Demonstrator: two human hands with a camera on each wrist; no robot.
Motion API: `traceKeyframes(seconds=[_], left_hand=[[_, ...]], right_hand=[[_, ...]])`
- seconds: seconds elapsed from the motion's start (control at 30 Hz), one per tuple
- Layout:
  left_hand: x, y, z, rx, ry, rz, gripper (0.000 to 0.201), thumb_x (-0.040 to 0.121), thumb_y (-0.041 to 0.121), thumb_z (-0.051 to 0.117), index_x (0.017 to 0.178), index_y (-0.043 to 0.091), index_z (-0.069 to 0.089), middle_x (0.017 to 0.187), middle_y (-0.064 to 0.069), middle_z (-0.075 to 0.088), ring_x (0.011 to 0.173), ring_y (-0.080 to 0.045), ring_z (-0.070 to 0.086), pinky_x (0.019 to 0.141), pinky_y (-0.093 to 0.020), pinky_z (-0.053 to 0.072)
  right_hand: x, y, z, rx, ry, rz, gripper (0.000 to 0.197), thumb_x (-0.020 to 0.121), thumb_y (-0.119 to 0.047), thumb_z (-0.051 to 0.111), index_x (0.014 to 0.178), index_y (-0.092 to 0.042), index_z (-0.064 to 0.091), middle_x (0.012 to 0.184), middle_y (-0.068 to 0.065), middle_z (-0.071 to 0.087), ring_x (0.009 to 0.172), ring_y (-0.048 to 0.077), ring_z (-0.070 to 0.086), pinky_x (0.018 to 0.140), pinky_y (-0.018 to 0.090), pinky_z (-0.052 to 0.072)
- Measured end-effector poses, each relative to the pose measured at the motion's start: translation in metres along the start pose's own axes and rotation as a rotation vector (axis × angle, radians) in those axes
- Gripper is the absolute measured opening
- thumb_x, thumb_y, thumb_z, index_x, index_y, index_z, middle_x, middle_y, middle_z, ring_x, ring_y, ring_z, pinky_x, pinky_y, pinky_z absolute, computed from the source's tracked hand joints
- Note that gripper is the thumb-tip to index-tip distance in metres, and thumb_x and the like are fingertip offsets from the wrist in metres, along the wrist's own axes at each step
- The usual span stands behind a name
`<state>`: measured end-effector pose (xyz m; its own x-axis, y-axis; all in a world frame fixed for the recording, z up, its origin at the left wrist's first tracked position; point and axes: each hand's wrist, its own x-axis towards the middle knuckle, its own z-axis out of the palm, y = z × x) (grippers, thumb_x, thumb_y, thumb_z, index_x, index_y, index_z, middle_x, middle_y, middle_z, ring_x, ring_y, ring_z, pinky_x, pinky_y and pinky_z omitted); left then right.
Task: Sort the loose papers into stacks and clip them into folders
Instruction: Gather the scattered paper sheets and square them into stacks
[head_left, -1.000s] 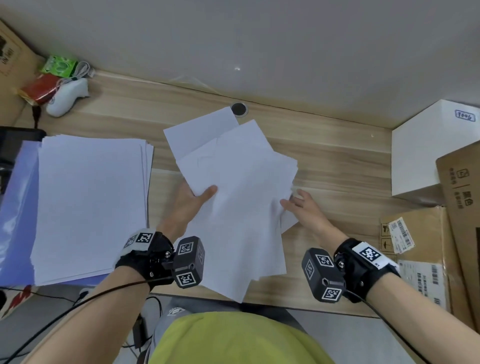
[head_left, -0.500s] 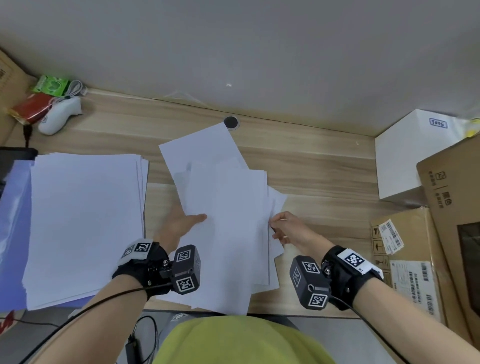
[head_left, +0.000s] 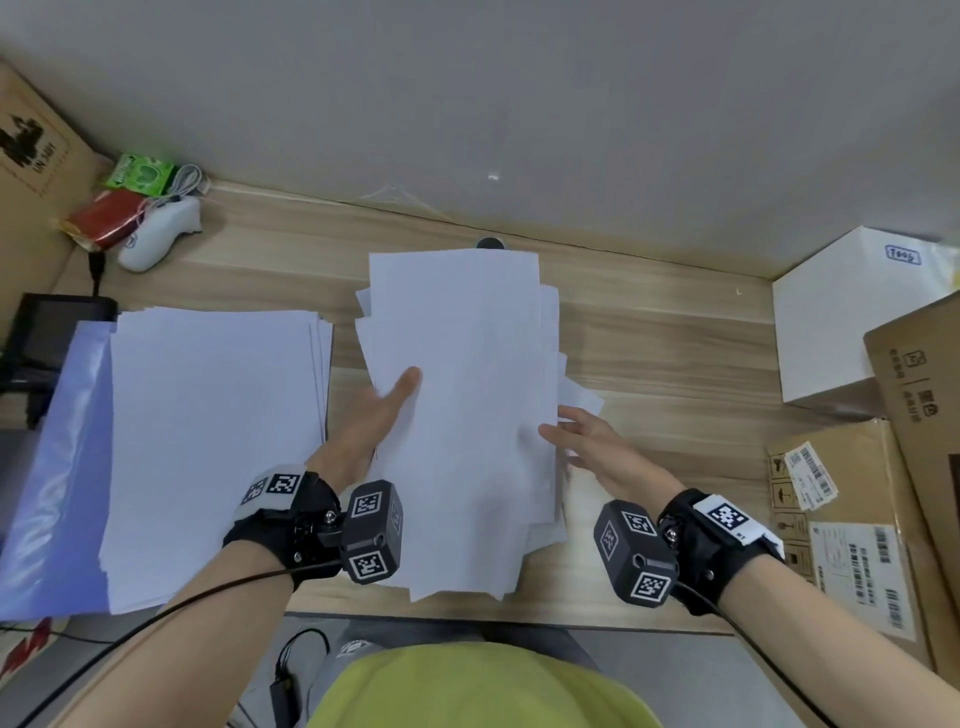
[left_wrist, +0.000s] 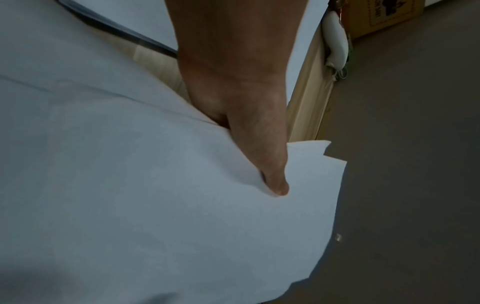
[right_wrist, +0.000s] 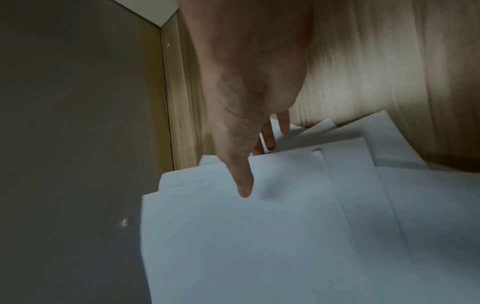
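Note:
A bundle of loose white papers (head_left: 467, 415) sits roughly squared at the middle of the wooden desk (head_left: 675, 364), its near end past the front edge. My left hand (head_left: 384, 410) holds its left edge, thumb on top and fingers hidden beneath; the left wrist view shows the thumb (left_wrist: 272, 181) pressing the top sheet (left_wrist: 155, 205). My right hand (head_left: 576, 431) is at the right edge with straight fingers. In the right wrist view its fingers (right_wrist: 270, 139) are slid between offset sheets (right_wrist: 259, 236), the thumb just over the top one. A neater white stack (head_left: 208, 441) lies on a blue folder (head_left: 57, 467) to the left.
A white box (head_left: 841, 312) and cardboard boxes (head_left: 852, 519) fill the right side. A white controller (head_left: 156, 234), red and green packets (head_left: 119, 202) and a black device (head_left: 47, 332) crowd the far left. A cable hole (head_left: 488, 243) lies behind the bundle, by the grey wall.
The fanned, tilted sheets have been drawn together into a straighter bundle. My right hand has let go of its pinch on the edge and now has its fingers spread.

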<state>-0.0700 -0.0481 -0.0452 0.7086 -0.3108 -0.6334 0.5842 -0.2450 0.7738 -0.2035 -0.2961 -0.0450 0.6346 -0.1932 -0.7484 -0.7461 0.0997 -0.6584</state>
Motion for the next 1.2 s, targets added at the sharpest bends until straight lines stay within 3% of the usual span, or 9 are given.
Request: traceKeyframes(seconds=[0.17,0.33,0.43,0.53,0.63,0.87,1.03,1.1,1.2], left_hand=[[-0.005,-0.009,-0.018,0.077,-0.085,-0.034,0.062,0.079,0.030,0.078,0.134,0.019,0.052,0.123,0.003,0.065,0.114,-0.018,0.061,0.103,-0.043,0.047],[-0.015,0.005,-0.034,0.144,-0.168,0.059,0.039,0.087,0.021,0.070,0.125,0.021,0.059,0.118,0.004,0.068,0.109,-0.016,0.064,0.098,-0.037,0.049],[-0.021,0.014,-0.055,-0.087,-0.262,0.001,0.049,0.079,0.025,0.078,0.124,0.018,0.060,0.118,0.000,0.070,0.110,-0.020,0.066,0.096,-0.040,0.050],[-0.020,0.014,-0.079,-0.095,-0.248,-0.014,0.053,0.081,0.027,0.076,0.128,0.013,0.058,0.120,-0.005,0.069,0.108,-0.024,0.067,0.094,-0.042,0.051],[-0.015,0.005,-0.101,0.046,-0.167,0.002,0.044,0.086,0.015,0.070,0.128,0.015,0.057,0.124,-0.006,0.066,0.106,-0.021,0.067,0.091,-0.037,0.052],[-0.022,0.041,-0.117,0.052,-0.050,0.163,0.043,0.090,0.014,0.066,0.132,0.013,0.056,0.124,-0.004,0.065,0.107,-0.022,0.065,0.085,-0.032,0.053],[-0.036,0.100,-0.120,-0.226,-0.296,0.199,0.036,0.088,0.017,0.067,0.122,0.010,0.061,0.116,-0.007,0.071,0.104,-0.024,0.069,0.085,-0.036,0.057],[-0.035,0.097,-0.121,-0.042,-0.351,0.156,0.040,0.086,0.011,0.069,0.125,0.010,0.059,0.120,-0.008,0.068,0.109,-0.025,0.067,0.089,-0.038,0.055],[-0.027,0.081,-0.113,0.273,-0.311,0.159,0.046,0.086,0.005,0.069,0.130,0.012,0.056,0.125,-0.005,0.065,0.108,-0.021,0.064,0.082,-0.031,0.054]], right_hand=[[-0.008,0.009,0.027,0.081,-0.028,0.067,0.030,0.090,-0.016,0.063,0.118,-0.018,0.053,0.092,-0.002,0.061,0.074,0.012,0.061,0.071,0.025,0.050],[-0.015,0.020,0.050,0.075,0.091,0.077,0.062,0.084,-0.032,0.070,0.136,-0.023,0.039,0.130,0.001,0.045,0.119,0.018,0.050,0.091,0.030,0.043],[-0.021,0.013,0.064,0.137,0.086,0.040,0.085,0.072,-0.047,0.076,0.141,-0.023,0.032,0.129,-0.001,0.053,0.118,0.018,0.052,0.094,0.031,0.039],[-0.032,-0.004,0.085,0.209,0.031,0.029,0.044,0.088,-0.040,0.064,0.123,-0.016,0.051,0.107,-0.004,0.067,0.092,0.011,0.064,0.085,0.027,0.043],[-0.037,-0.016,0.107,0.207,-0.020,-0.001,0.012,0.095,-0.026,0.055,0.105,-0.020,0.059,0.109,-0.008,0.066,0.099,0.010,0.062,0.083,0.024,0.044],[-0.037,-0.049,0.122,0.112,-0.021,-0.201,0.046,0.092,-0.020,0.061,0.136,-0.018,0.048,0.133,-0.001,0.060,0.119,0.017,0.058,0.105,0.035,0.042],[-0.054,-0.089,0.106,0.131,-0.047,-0.386,0.053,0.083,-0.014,0.070,0.132,-0.020,0.049,0.131,0.003,0.061,0.119,0.024,0.059,0.099,0.041,0.046],[-0.054,-0.088,0.105,0.119,-0.024,-0.373,0.045,0.085,-0.008,0.067,0.128,-0.016,0.052,0.129,0.008,0.062,0.114,0.025,0.062,0.097,0.042,0.049],[-0.052,-0.078,0.107,0.040,0.066,-0.308,0.035,0.091,-0.001,0.058,0.120,-0.021,0.057,0.119,0.004,0.067,0.096,0.015,0.068,0.074,0.022,0.056]])
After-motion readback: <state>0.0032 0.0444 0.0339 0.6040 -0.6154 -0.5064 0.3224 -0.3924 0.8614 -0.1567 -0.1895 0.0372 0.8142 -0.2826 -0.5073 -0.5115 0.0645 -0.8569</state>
